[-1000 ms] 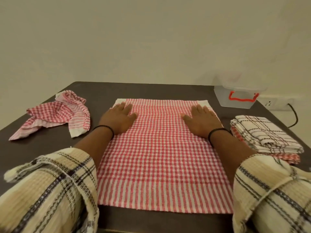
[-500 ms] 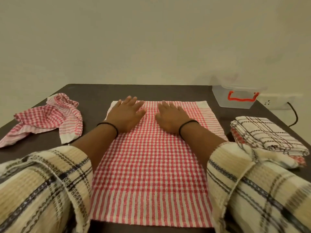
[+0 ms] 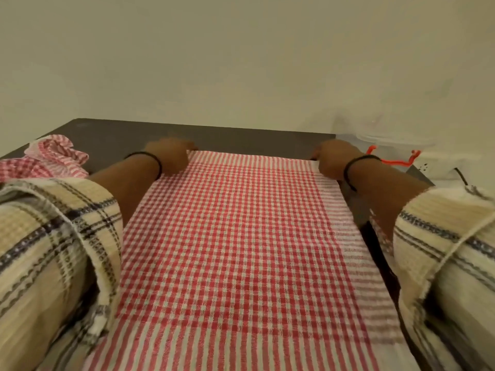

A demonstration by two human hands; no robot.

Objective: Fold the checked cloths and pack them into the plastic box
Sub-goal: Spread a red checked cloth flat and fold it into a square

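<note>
We had the thin, limp red-and-white checked cloth [image 3: 241,250] spread flat mid-frame on the dark table [image 3: 112,135], our left hand [image 3: 168,155] and right hand [image 3: 333,159] curled over its far corners, best lifted there together, though actual pinching stayed unclear.

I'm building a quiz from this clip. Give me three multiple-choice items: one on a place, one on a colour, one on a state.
1. Where are both hands?
A. far corners of the spread cloth
B. near edge
C. on the box

2. Colour of the box's handle?
A. blue
B. red
C. green

3. The spread cloth is:
A. flat, unfolded
B. rolled
C. in the box

A: left hand and right hand sit at the spread cloth's far corners.
B: the plastic box has a red handle.
A: it lies flat on the table.
</note>
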